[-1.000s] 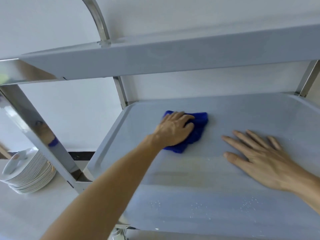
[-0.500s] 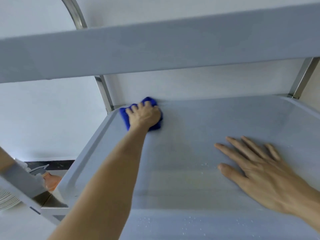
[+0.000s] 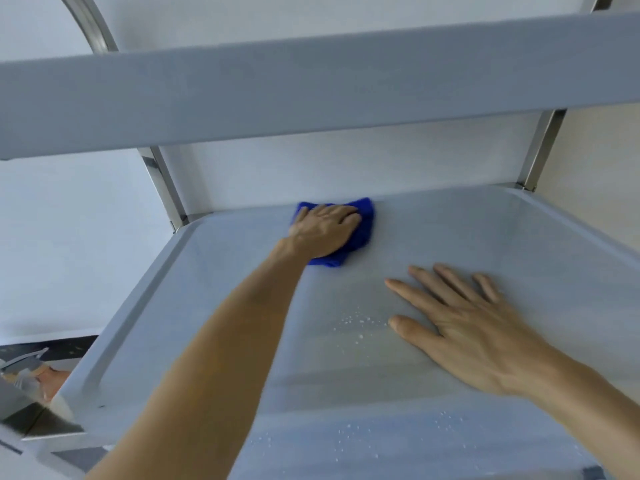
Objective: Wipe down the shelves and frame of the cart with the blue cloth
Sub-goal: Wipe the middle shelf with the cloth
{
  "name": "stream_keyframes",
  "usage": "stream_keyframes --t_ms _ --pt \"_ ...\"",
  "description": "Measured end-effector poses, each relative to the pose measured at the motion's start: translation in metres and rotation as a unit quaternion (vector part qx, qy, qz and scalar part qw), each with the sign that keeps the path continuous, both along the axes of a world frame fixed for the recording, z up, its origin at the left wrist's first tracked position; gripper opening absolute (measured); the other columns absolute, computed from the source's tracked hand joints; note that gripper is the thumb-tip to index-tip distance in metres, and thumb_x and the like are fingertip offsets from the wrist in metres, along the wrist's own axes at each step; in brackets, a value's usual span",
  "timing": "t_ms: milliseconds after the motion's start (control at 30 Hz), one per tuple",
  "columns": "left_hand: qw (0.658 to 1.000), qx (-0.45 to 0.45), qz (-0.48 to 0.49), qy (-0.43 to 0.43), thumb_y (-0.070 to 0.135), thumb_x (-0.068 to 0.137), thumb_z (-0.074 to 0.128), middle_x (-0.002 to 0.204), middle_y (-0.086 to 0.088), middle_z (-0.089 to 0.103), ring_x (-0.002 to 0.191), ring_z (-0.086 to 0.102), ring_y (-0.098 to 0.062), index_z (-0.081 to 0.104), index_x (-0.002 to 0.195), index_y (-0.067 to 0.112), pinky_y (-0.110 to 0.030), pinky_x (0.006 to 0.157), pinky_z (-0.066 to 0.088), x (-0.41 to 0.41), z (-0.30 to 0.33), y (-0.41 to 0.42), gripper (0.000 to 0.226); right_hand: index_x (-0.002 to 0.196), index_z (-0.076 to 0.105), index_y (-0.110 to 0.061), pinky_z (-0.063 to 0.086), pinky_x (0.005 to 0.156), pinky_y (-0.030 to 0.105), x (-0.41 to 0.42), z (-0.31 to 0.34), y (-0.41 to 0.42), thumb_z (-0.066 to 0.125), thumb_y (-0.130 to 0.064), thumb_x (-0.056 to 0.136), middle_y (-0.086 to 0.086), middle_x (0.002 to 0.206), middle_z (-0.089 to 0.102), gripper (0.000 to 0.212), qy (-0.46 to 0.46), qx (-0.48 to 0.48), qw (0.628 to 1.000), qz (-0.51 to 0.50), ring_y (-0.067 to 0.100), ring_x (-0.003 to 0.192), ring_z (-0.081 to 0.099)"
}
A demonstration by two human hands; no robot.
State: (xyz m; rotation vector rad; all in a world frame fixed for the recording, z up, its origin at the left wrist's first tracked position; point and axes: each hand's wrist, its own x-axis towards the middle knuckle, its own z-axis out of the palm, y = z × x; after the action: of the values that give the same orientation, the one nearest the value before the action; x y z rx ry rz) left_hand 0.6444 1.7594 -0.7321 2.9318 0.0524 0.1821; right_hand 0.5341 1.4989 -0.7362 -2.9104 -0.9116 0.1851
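Observation:
My left hand [image 3: 322, 233] presses a crumpled blue cloth [image 3: 363, 226] flat against the grey middle shelf [image 3: 502, 230] of the cart, near its back edge, left of centre. Most of the cloth is hidden under the hand. My right hand [image 3: 460, 327] lies flat on the same shelf, fingers spread, holding nothing. Small water droplets [image 3: 356, 322] dot the shelf between the hands and near its front. The grey upper shelf [image 3: 311, 95] crosses the top of the view. Metal frame posts stand at the back left [image 3: 162, 188] and back right [image 3: 540, 150].
A curved metal handle [image 3: 90, 26] rises at the top left. A white wall sits close behind the cart. At the lower left, beyond the shelf's rim, a spray bottle [image 3: 31, 372] shows in part, beside a shiny frame corner [image 3: 38, 420].
My left hand slid the cloth into the back left corner, then rightward along the back edge. My right hand stayed flat on the shelf. The camera moved closer.

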Motion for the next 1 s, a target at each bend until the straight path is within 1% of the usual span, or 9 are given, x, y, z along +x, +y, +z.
stream_keyframes --t_ms 133,200,300,400,600,700,833,900,1000 --pt "0.989 -0.036 0.142 -0.001 0.052 0.097 0.026 0.152 0.001 0.042 0.140 0.032 -0.020 0.042 0.141 0.027 -0.042 0.116 0.015 -0.028 -0.006 0.056 0.053 0.150 -0.014 -0.057 -0.009 0.123 0.049 -0.002 0.002 0.000 -0.001 -0.073 0.086 -0.021 0.164 -0.018 0.067 0.006 -0.006 1.000 0.001 0.010 0.153 -0.018" --pt "0.987 -0.037 0.156 0.003 0.050 0.095 0.026 0.150 -0.003 0.042 0.138 0.031 -0.021 0.042 0.140 0.021 -0.043 0.115 0.014 -0.041 -0.007 0.057 0.055 0.153 -0.006 -0.052 -0.006 0.123 0.049 -0.002 0.000 0.001 0.007 -0.062 0.098 -0.020 0.166 -0.012 0.058 0.000 0.013 1.000 -0.005 0.010 0.154 -0.013" --pt "0.995 -0.019 0.096 0.002 0.048 0.095 0.025 0.157 0.005 0.034 0.142 0.026 -0.015 0.036 0.146 0.022 -0.041 0.117 0.012 -0.062 -0.005 0.031 0.058 0.158 0.008 -0.036 0.001 0.125 0.043 0.002 -0.002 0.002 0.019 -0.043 0.106 -0.017 0.167 0.006 0.054 -0.013 0.082 0.996 -0.040 0.007 0.154 -0.002" --pt "1.000 -0.007 0.024 0.007 0.049 0.098 0.026 0.160 0.009 0.027 0.147 0.017 -0.012 0.030 0.151 0.024 -0.041 0.121 0.006 -0.096 -0.006 -0.010 0.058 0.159 0.014 -0.023 0.008 0.125 0.042 0.007 -0.007 0.003 0.023 -0.031 0.107 -0.008 0.168 0.012 0.053 -0.045 0.102 0.990 -0.085 0.012 0.155 0.003" --pt "0.993 -0.018 -0.111 0.029 0.058 0.096 0.021 0.161 0.022 0.017 0.149 0.001 -0.001 0.020 0.154 0.037 -0.028 0.121 -0.007 -0.195 0.000 -0.059 0.062 0.154 0.029 -0.025 0.013 0.122 0.046 0.008 -0.007 0.001 0.024 -0.030 0.107 -0.008 0.165 0.022 0.048 -0.058 0.103 0.988 -0.095 0.013 0.153 0.014" --pt "0.993 -0.025 -0.106 0.045 0.061 0.099 0.020 0.159 0.028 0.017 0.147 0.000 0.007 0.018 0.153 0.042 -0.022 0.120 -0.007 -0.234 0.009 -0.033 0.057 0.153 0.031 -0.026 0.013 0.122 0.045 0.010 -0.007 -0.001 0.025 -0.030 0.106 -0.009 0.164 0.024 0.048 -0.059 0.110 0.988 -0.095 0.012 0.152 0.015" --pt "0.999 -0.025 0.003 0.038 0.066 0.092 0.016 0.158 0.025 0.020 0.143 0.005 0.011 0.021 0.152 0.041 -0.016 0.118 -0.004 -0.280 0.018 0.030 0.066 0.153 0.032 -0.027 0.013 0.121 0.046 0.010 -0.009 -0.001 0.025 -0.031 0.106 -0.008 0.164 0.025 0.048 -0.057 0.116 0.987 -0.094 0.012 0.152 0.016" --pt "0.998 -0.015 0.054 -0.034 0.065 0.098 0.017 0.154 0.018 0.035 0.142 0.020 0.005 0.034 0.149 0.034 -0.019 0.118 0.006 -0.309 0.014 0.057 0.062 0.153 0.032 -0.027 0.013 0.121 0.046 0.009 -0.009 -0.001 0.025 -0.032 0.106 -0.008 0.165 0.025 0.048 -0.055 0.118 0.987 -0.094 0.013 0.152 0.016" --pt "0.979 0.071 0.076 -0.173 0.052 0.102 0.023 0.138 0.003 0.059 0.131 0.049 -0.013 0.055 0.138 0.020 -0.032 0.115 0.028 -0.348 -0.006 0.074 0.058 0.152 0.033 -0.027 0.012 0.121 0.047 0.009 -0.010 0.002 0.025 -0.032 0.106 -0.008 0.165 0.023 0.047 -0.051 0.121 0.987 -0.096 0.013 0.152 0.015"
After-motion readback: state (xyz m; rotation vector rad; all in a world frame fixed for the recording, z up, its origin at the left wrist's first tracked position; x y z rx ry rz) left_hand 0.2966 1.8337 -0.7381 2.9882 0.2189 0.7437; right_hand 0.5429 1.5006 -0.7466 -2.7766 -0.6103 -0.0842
